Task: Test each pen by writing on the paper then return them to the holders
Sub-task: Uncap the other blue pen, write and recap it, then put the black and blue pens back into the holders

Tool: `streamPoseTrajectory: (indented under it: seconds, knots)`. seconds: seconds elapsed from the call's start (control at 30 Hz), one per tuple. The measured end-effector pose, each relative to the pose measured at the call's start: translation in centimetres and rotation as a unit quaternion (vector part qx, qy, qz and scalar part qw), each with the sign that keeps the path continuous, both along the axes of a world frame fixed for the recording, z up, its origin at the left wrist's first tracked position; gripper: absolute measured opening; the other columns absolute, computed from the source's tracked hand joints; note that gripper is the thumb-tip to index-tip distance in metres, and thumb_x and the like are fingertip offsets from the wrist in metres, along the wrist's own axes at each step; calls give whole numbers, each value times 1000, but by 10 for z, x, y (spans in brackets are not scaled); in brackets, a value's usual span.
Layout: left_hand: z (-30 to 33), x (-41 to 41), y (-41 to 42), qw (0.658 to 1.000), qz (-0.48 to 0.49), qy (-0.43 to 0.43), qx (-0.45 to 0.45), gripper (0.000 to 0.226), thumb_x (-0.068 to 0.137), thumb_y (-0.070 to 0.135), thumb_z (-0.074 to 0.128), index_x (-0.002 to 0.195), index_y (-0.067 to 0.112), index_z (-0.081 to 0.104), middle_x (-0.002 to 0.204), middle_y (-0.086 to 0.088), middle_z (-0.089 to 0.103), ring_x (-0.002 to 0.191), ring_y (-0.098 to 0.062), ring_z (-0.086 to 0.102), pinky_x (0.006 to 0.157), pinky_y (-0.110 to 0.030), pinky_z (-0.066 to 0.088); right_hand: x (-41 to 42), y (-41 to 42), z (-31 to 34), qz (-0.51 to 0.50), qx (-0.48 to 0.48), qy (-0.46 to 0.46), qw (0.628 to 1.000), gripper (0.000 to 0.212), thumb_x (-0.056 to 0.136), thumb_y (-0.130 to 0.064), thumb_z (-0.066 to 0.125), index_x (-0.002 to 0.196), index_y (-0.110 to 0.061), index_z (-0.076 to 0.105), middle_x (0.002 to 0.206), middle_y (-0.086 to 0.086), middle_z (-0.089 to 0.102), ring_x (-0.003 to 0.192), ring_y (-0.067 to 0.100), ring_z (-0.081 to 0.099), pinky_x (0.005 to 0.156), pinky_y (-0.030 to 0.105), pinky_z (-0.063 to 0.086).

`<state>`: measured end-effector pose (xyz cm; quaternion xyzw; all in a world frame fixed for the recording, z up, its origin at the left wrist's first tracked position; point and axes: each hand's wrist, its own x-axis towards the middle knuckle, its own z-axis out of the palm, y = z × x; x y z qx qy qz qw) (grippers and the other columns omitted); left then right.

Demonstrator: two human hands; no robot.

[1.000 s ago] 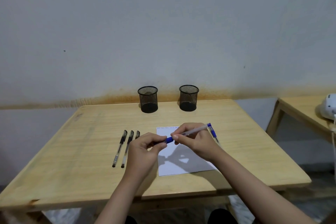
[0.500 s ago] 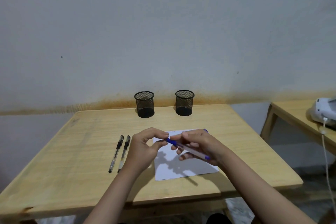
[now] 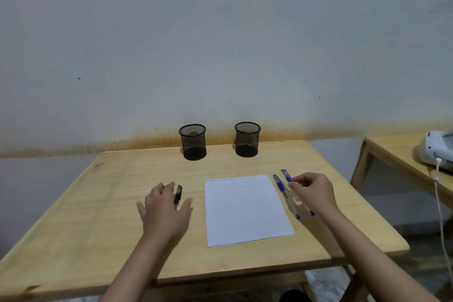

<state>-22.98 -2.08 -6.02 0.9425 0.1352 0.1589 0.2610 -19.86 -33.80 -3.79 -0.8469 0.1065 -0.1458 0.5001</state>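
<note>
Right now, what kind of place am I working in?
Probably a plain home or office work corner: a bare wooden table against a stained wall, two mesh pen holders, and a second table alongside.

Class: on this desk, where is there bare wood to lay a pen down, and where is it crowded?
Bare: the strip between the holders and the paper, and the desk's left side. Crowded: the blue pens under the right hand, and the black pen under the left hand.
</note>
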Motion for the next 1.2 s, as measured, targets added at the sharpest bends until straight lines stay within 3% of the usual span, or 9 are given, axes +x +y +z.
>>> streamPoseTrajectory:
  seconds: [0.1, 0.27, 0.47, 0.63, 0.77, 0.97, 1.03, 1.1, 1.2]
  knots:
    - [-4, 7, 12, 998, 28, 53, -4, 71, 82, 55, 56, 140, 19, 36, 147, -10, 35, 135, -31, 30, 111, -54, 18, 8, -5, -12, -11, -31, 17, 999, 5, 78, -12, 66, 76, -13, 71, 71, 5, 70, 65, 22, 63, 55, 28, 46]
    - [-9, 6, 16, 996, 33, 55, -68, 74, 80, 50, 60, 140, 14, 34, 136, -15, 44, 126, -35, 39, 101, -47, 38, 16, -3, -22, -17, -52, 35, 998, 7, 78, -13, 64, 79, -18, 68, 71, -1, 66, 67, 21, 64, 54, 29, 49]
    - [-7, 8, 17, 994, 49, 62, -70, 71, 81, 49, 60, 137, 12, 37, 128, -14, 51, 122, -36, 41, 93, -45, 41, 24, -4, -30, -29, -69, 42, 996, 7, 79, -17, 66, 76, -11, 69, 71, 1, 68, 69, 21, 64, 65, 37, 53]
    - [-4, 15, 16, 994, 70, 75, -46, 69, 77, 54, 62, 129, 13, 43, 124, -11, 53, 119, -36, 41, 90, -45, 41, 32, 3, -27, -34, -95, 57, 993, 41, 79, -41, 71, 103, -9, 63, 78, -2, 62, 76, 19, 58, 64, 32, 46]
    - [0, 19, 12, 993, 76, 80, -47, 67, 76, 48, 69, 126, 11, 44, 125, -11, 50, 118, -34, 43, 90, -43, 40, 37, 10, -24, -38, -117, 78, 989, 29, 75, -32, 75, 89, -9, 67, 76, 1, 65, 74, 21, 61, 63, 34, 49]
    - [-2, 28, 13, 987, 47, 63, -139, 51, 74, 24, 76, 113, 4, 51, 108, -11, 58, 95, -26, 54, 75, -32, 43, 43, 12, -20, -25, -104, 106, 989, 21, 72, -20, 79, 85, -9, 68, 84, 7, 68, 77, 22, 61, 62, 33, 48]
    - [0, 30, 12, 985, 48, 67, -149, 30, 73, 21, 76, 83, 11, 50, 85, -3, 52, 80, -22, 48, 70, -30, 40, 45, 10, -19, -22, -99, 112, 988, 23, 71, -21, 81, 85, -7, 69, 84, 7, 68, 78, 22, 61, 61, 32, 47]
    - [2, 31, 9, 984, 46, 82, -153, 34, 73, 18, 74, 65, 15, 41, 69, 2, 44, 72, -21, 45, 66, -30, 39, 47, 8, -18, -18, -100, 127, 987, 25, 71, -22, 82, 86, -6, 69, 85, 7, 68, 80, 22, 61, 63, 32, 47]
    - [5, 32, 8, 985, 32, 106, -131, 14, 74, 16, 70, 74, 9, 58, 73, -4, 58, 72, -22, 55, 61, -29, 42, 49, 8, -14, -5, -107, 154, 982, 24, 71, -21, 81, 87, -5, 72, 86, 8, 70, 80, 22, 62, 66, 33, 49]
